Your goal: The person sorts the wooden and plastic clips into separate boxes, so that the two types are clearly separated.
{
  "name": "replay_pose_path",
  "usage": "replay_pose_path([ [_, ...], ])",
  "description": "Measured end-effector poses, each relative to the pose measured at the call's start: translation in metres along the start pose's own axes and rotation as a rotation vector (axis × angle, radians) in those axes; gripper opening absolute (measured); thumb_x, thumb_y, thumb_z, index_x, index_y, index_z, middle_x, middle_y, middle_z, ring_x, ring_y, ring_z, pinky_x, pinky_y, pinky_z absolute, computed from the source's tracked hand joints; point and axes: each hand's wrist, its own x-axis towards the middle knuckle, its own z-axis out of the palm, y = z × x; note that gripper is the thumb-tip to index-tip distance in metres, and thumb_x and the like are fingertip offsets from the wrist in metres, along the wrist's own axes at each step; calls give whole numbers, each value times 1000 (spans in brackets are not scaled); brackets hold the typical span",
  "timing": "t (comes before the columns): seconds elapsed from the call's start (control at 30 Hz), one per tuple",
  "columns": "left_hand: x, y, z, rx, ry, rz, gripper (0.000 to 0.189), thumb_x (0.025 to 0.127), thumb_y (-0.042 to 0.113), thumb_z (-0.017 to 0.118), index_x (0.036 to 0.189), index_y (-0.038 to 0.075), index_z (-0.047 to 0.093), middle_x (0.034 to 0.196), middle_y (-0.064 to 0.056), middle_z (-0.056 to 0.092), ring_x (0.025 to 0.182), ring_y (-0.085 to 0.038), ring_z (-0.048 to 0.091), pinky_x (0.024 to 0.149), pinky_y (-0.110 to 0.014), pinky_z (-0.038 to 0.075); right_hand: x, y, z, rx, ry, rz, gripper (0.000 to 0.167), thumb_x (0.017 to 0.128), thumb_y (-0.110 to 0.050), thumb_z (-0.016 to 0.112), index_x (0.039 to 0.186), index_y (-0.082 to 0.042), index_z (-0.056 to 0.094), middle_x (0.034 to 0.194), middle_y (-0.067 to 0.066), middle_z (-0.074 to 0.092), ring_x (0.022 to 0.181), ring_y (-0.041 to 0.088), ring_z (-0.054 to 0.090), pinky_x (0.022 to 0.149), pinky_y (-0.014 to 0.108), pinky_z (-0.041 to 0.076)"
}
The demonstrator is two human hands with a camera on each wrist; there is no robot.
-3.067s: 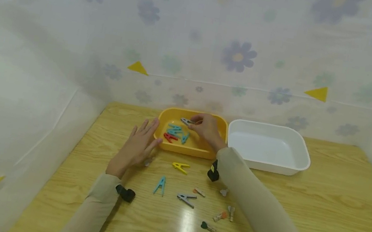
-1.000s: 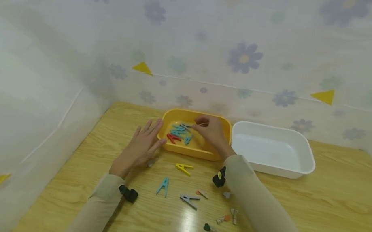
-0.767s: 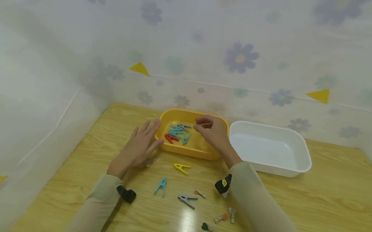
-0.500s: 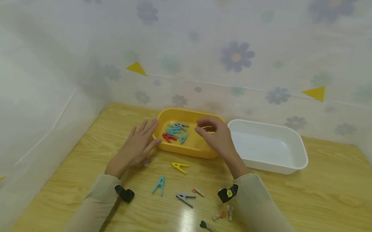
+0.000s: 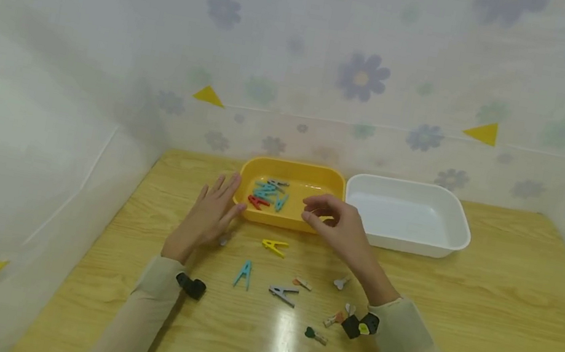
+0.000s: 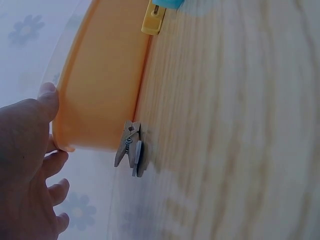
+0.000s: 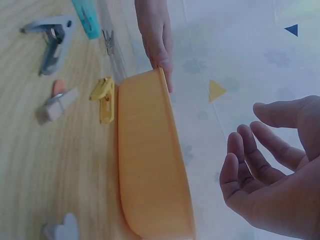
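Observation:
My left hand [image 5: 205,216] rests at the left end of a yellow plastic bin [image 5: 280,221]; its thumb touches the rim and its fingers lie fairly straight. Inside the bin are several teal clothespins [image 5: 264,194], a red clothespin [image 5: 258,202] and a grey clothespin [image 5: 277,183]. Over the bin's front right corner hovers my right hand [image 5: 346,230], fingers loosely bent and holding nothing, as the right wrist view confirms. In front of the bin lie a yellow clothespin [image 5: 274,247], a teal clothespin [image 5: 243,274] and a larger grey clothespin [image 5: 284,294].
A white bin [image 5: 405,245] stands right beside the yellow one. Several small wooden clothespins, one with a green heart [image 5: 310,333], are scattered on the wood-grain table [image 5: 502,337]. Another small wooden clothespin [image 6: 129,142] lies by the yellow bin, near my left hand.
My right hand has let go of the grey clothespin in the yellow bin. It has since drawn back toward the bin's front right corner. The left hand has stayed at the rim.

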Motion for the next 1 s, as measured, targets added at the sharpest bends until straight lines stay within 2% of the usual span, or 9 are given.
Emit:
replay_pose_path([
  [0.27,1,-5,2,-9,-3,6,72,112,49,33,166,9,10,171,-13,14,156,-40,9,119,-68,9,-26,7,3,-21,-28,19,20,98,-16,72,117,-9,74,105,7,74,95,21,68,78,30,58],
  [0.5,-1,-4,0,-6,-4,2,73,111,52,30,166,8,11,171,-11,12,156,-39,10,120,-68,9,-44,11,9,-18,-72,37,17,96,-12,74,112,-6,74,101,5,74,92,21,68,75,30,59],
  [0.7,-2,-5,0,-2,-13,0,73,111,52,30,166,8,10,172,-9,8,157,-38,8,120,-68,8,-50,16,19,-38,-104,26,16,95,-10,76,110,-6,75,99,4,74,88,19,69,73,32,60],
  [1.0,-1,-5,1,-9,-14,-1,72,112,50,31,166,8,9,171,-11,11,156,-40,8,119,-69,8,-56,26,31,-52,-236,29,17,95,-11,75,110,-2,74,100,2,73,88,19,69,73,32,60],
])
